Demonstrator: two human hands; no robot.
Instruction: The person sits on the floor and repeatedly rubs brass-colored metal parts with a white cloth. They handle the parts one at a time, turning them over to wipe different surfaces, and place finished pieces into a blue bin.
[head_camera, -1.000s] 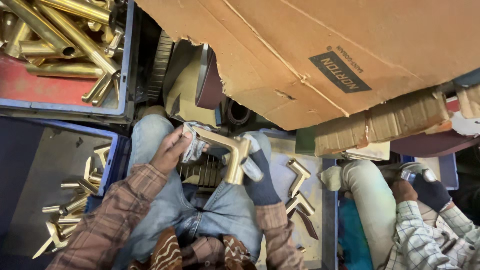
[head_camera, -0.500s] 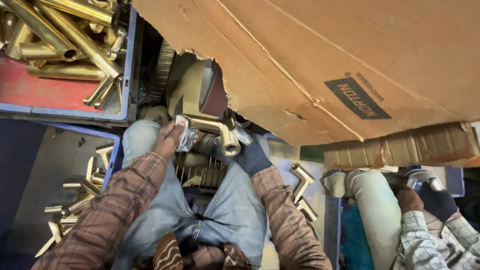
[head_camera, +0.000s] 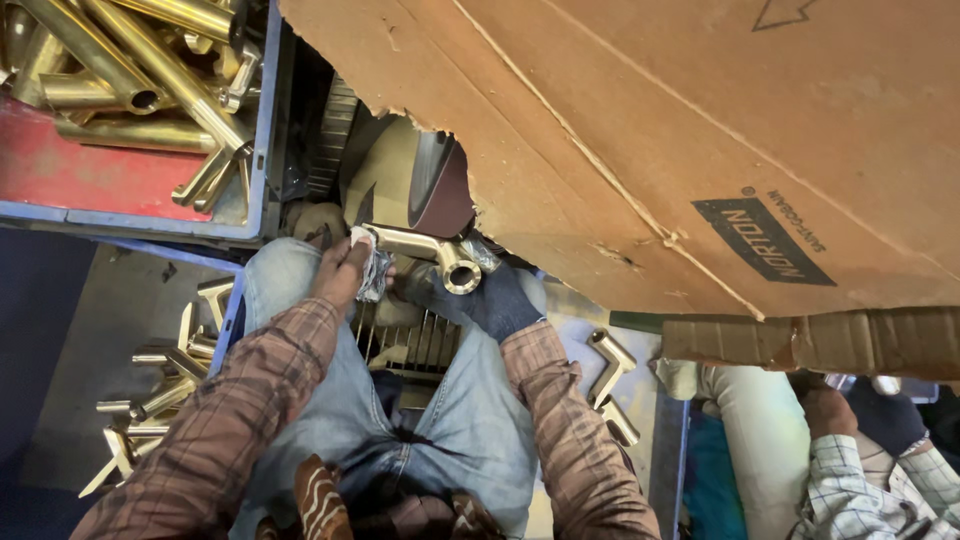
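A bent brass tube fitting (head_camera: 432, 252) is held with both hands just below a dark abrasive belt wheel (head_camera: 442, 188). My left hand (head_camera: 345, 270) is bare and grips the fitting's left end through a crumpled light cloth (head_camera: 372, 268). My right hand (head_camera: 487, 295), in a dark glove, holds the right end, whose round open mouth faces the camera. The fitting lies almost level and touches or nearly touches the wheel. My knees in blue jeans are below, with a metal grille (head_camera: 405, 342) between them.
A blue crate (head_camera: 262, 130) of long brass tubes stands at upper left. Another blue tray (head_camera: 232, 312) of brass elbows lies at left. More elbows (head_camera: 608, 375) rest to the right. A cardboard sheet (head_camera: 700, 130) overhangs the top. Another person's gloved hand (head_camera: 880, 415) is at lower right.
Both hands carried the fitting up from over my lap to the belt wheel and turned it nearly level. The view shifted, so the cardboard now covers more of the top.
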